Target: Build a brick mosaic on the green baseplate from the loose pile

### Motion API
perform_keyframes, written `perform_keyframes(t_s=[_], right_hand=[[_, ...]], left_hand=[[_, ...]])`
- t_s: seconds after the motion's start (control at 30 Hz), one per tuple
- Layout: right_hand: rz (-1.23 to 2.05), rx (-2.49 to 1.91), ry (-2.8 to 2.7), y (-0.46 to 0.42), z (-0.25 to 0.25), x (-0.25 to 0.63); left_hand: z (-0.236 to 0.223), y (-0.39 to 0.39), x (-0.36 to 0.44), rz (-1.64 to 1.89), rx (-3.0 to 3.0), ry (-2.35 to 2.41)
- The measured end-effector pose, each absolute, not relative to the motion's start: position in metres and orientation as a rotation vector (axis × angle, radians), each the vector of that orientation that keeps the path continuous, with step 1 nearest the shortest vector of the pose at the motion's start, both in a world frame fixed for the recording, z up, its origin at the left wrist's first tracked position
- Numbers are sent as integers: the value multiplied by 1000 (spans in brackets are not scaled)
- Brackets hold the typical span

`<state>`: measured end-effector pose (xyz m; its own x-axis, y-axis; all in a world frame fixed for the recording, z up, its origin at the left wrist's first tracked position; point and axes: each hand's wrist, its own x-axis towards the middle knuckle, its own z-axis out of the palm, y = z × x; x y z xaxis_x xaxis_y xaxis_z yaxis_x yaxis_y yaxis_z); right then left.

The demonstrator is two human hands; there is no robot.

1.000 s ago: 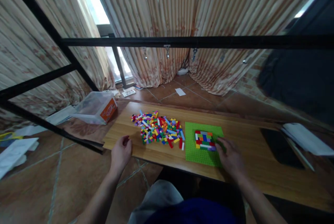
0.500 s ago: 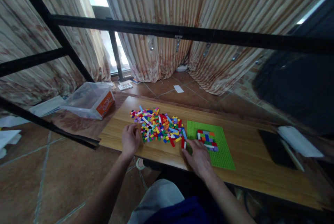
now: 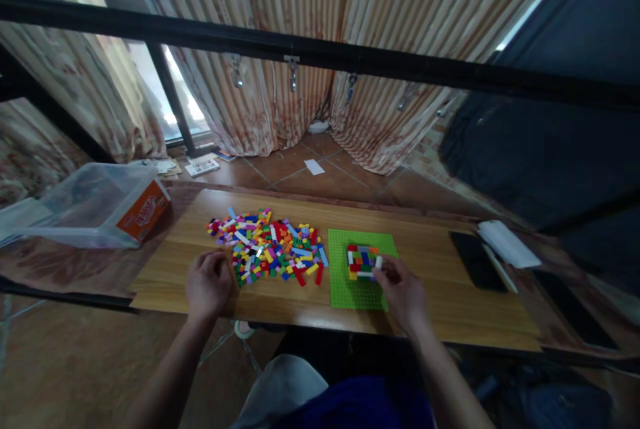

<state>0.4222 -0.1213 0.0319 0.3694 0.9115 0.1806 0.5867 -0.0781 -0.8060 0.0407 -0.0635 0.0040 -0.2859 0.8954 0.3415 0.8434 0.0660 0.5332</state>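
Right now the right hand (image 3: 406, 290) pinches a white brick (image 3: 379, 262) between thumb and fingers, at the right side of the block build (image 3: 361, 260); can't tell if brick and build touch. Left hand (image 3: 207, 284) is loosely curled beside the left end of the brick pile (image 3: 273, 252); can't tell if it grips anything. Build is low, roughly rectangular, mixed red, white, blue, green, yellow, orange, grey, purple. It sits mid green baseplate (image 3: 343, 292), studs showing around it, right of the pile and near the tabletop (image 3: 295, 306) front edge. Room: wood strip between pile and front edge, wider wood stretch from baseplate toward the black flat item (image 3: 479, 261) near the right end. White item (image 3: 509, 244) just beyond that; clear bin (image 3: 103, 206) off the tabletop's far left corner. Versus half a second ago: right hand was at the pile's right edge by the white brick, now over the baseplate with it; red brick (image 3: 319, 274) stays at that edge, left hand stays by the pile.
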Motion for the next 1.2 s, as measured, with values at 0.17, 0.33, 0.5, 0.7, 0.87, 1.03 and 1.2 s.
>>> perform_keyframes(t_s=[0.17, 0.33, 0.5, 0.7, 0.87, 1.03, 1.2], right_hand=[[681, -1775, -1121, -100, 18, 471], [759, -1773, -1193, -89, 11, 469], [729, -1861, -1344, -86, 14, 467], [643, -1918, -1416, -85, 15, 468], [679, -1939, -1377, -82, 12, 471], [722, -1932, -1212, -79, 12, 469], [771, -1919, -1101, -78, 12, 467]], left_hand=[[6, -63, 42, 962, 1815, 2280], [5, -62, 41, 982, 1828, 2262], [1, -60, 39, 969, 1842, 2285], [-1, -60, 39, 1015, 1862, 2252], [1, -60, 40, 1018, 1843, 2253], [3, -61, 42, 1019, 1842, 2259], [2, -61, 42, 1033, 1842, 2249]])
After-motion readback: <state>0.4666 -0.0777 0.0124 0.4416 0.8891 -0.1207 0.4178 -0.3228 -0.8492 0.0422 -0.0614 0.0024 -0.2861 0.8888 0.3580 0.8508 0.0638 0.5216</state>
